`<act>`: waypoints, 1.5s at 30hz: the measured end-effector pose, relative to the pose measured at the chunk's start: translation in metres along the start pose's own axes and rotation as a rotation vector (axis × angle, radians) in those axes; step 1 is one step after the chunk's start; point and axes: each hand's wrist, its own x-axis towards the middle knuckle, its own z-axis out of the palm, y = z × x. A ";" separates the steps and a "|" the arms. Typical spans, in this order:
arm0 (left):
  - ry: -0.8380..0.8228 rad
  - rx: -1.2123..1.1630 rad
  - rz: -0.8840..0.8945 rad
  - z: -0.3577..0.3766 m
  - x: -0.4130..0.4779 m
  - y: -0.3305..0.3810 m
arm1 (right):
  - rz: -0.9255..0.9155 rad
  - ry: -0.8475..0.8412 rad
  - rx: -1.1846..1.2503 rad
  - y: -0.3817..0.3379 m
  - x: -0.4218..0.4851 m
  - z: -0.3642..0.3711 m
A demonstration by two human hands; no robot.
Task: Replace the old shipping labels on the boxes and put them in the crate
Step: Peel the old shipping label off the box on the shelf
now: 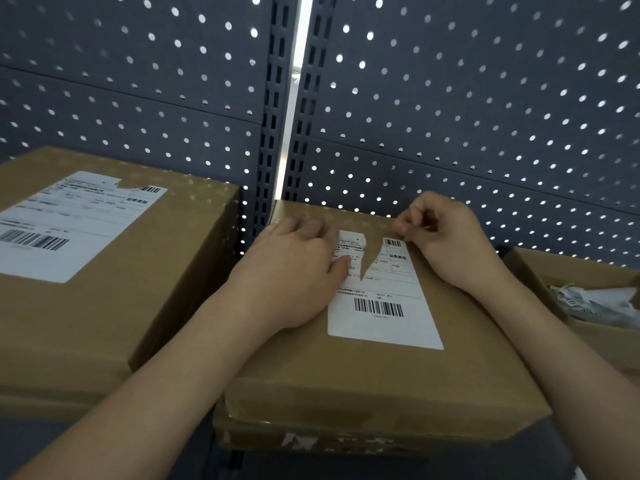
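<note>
The label (384,306) is thin paper, so I think it is very light and bends easily. It looks glued flat to the middle box (381,382). Thin glued paper rips when it is pulled fast, and this one is weak where it is torn. The best place to take hold seems to be a corner or a loose edge. A slow, low pull should bring off a bigger piece. The middle box is stiff brown card. It may slide, so it needs a hand to hold it down.

The right hand (446,244) is at the top right corner of the label. Its fingers (403,230) are curled in and pinch that corner. The left hand (294,271) lies flat on the middle box with its fingers fairly straight. Its thumb (341,263) rests on the left part of the label. It holds nothing.

The label is white with black writing and a bar code near the bottom. A long pointed rip runs down from its top edge, and brown card shows in the gap. It sits on top of the middle box, right in front of the person.

A left box (104,306) stands beside it with its own left label (69,230), torn a bit at the top. At the right is an open box (581,268) with crumpled paper (595,301) inside. I cannot tell if that is the crate.
</note>
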 end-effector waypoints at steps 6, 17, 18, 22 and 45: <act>-0.010 -0.033 -0.012 -0.001 0.000 -0.001 | -0.092 -0.123 -0.137 -0.012 0.004 0.000; -0.008 -0.028 -0.014 -0.002 0.000 0.001 | -0.060 -0.322 -0.226 -0.021 0.015 -0.015; -0.004 -0.029 -0.016 -0.002 0.001 0.001 | -0.054 -0.303 -0.203 -0.020 0.015 -0.015; -0.006 -0.021 -0.018 -0.002 0.000 0.000 | -0.072 -0.192 -0.130 -0.012 0.010 -0.009; -0.015 -0.018 -0.024 -0.003 0.001 0.002 | -0.125 -0.226 -0.213 -0.020 0.009 -0.009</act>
